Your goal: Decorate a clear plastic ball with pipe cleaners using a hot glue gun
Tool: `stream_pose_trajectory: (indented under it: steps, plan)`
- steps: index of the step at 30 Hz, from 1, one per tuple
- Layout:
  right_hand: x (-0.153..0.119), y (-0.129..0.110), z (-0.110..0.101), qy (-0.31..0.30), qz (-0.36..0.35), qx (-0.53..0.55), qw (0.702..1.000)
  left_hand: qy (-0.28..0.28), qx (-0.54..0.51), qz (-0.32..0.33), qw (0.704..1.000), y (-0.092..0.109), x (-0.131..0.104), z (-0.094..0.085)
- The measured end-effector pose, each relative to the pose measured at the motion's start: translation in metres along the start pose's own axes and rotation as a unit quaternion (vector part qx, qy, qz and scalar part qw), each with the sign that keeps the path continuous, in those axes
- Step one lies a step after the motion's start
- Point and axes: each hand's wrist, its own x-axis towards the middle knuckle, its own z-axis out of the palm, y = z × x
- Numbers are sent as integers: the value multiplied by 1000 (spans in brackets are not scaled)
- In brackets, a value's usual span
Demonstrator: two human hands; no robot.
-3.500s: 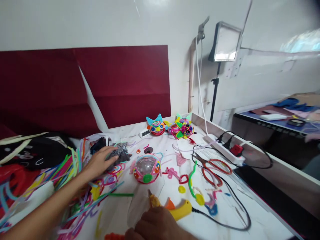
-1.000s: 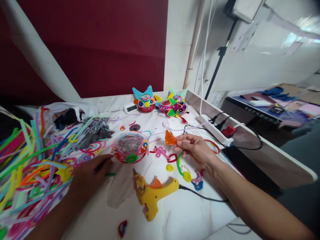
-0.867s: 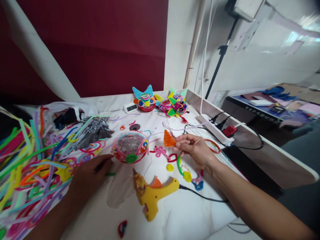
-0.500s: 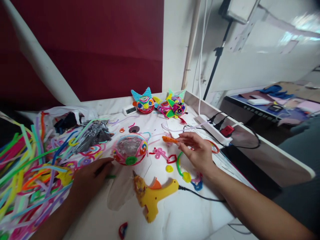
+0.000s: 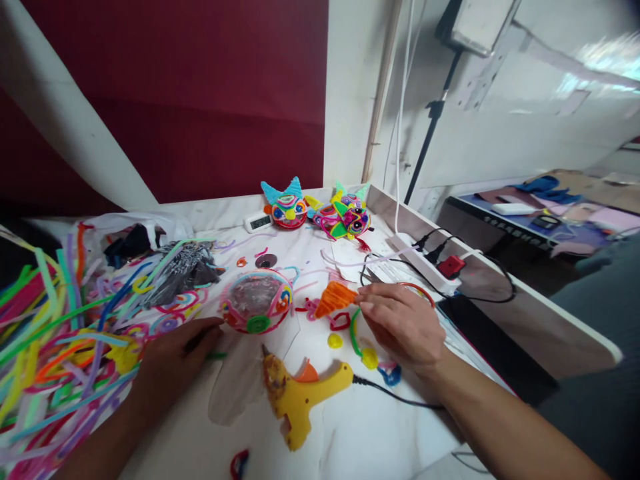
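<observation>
My right hand [image 5: 403, 327] pinches an orange triangular piece [image 5: 334, 300], made of pipe cleaner, by one corner, above the middle of the table. My left hand [image 5: 183, 350] lies low on the left, its thumb and forefinger apart, the fingertips at the edge of a round see-through craft ball [image 5: 256, 303] trimmed with coloured pipe cleaner and a green disc. I cannot tell how firmly they touch it. In front of the ball lies a yellow glue gun [image 5: 300, 400] on its side. Small pink pipe-cleaner shapes [image 5: 340, 321] and a yellow disc [image 5: 335, 341] lie under the orange piece.
Loose coloured pipe cleaners [image 5: 65, 347] heap up on the left. Two finished craft figures [image 5: 290, 212] stand at the back beside a small white digital display [image 5: 257, 223]. A power strip [image 5: 425, 263] with plugs runs along the right rim, near a dark phone-like slab [image 5: 500, 350].
My right hand has turned the orange piece, from edge-on to showing its broad triangular face, and sits slightly lower. My left hand and the craft ball stay nearly where they were.
</observation>
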Motion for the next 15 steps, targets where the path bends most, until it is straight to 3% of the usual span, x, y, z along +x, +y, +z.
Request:
stream_pose_trajectory:
  steps: [3, 7, 11, 15]
  plan:
    - [3, -2, -6, -38, -35, -32, 998, 0, -9, 3, 1000, -1, 0, 1]
    - [3, -1, -2, -20, -41, -39, 998, -8, -18, 10, 1000, 3, 0, -1]
    - [-3, 6, 10, 34, 57, -67, 996, -17, -40, 14, 999, 9, -1, -3]
    - [-10, 15, 18, 32, 170, -89, 981, -12, -54, 29, 998, 10, -3, -2]
